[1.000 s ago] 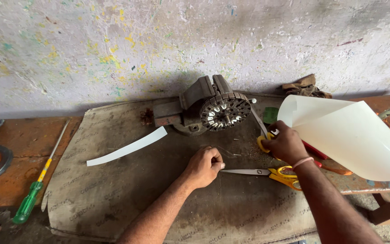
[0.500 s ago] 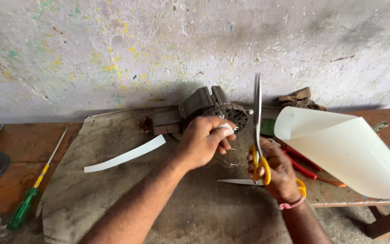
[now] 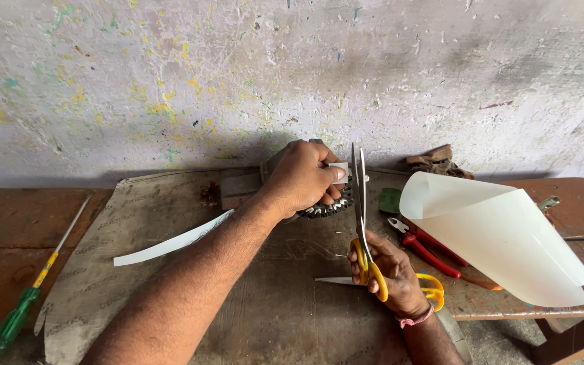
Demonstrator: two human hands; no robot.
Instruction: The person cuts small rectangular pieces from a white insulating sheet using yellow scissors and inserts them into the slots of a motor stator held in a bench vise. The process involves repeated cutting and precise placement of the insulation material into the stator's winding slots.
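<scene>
My left hand [image 3: 300, 179] pinches a small white paper piece [image 3: 338, 168] in front of the motor stator [image 3: 326, 206], which it mostly hides. My right hand [image 3: 392, 274] grips yellow-handled scissors [image 3: 361, 223], blades pointing up and nearly closed beside the paper piece. A second pair of yellow-handled scissors [image 3: 410, 282] lies flat on the board under my right hand.
A long white paper strip [image 3: 174, 241] lies on the grey board [image 3: 136, 270]. A curled white sheet [image 3: 501, 233] rests at the right over red pliers [image 3: 427, 250]. A green-handled screwdriver [image 3: 25, 301] lies at the left on the wooden bench [image 3: 8, 223].
My left hand rose from the board to the stator and took hold of a small paper piece. My right hand lifted the scissors upright and brought them next to it.
</scene>
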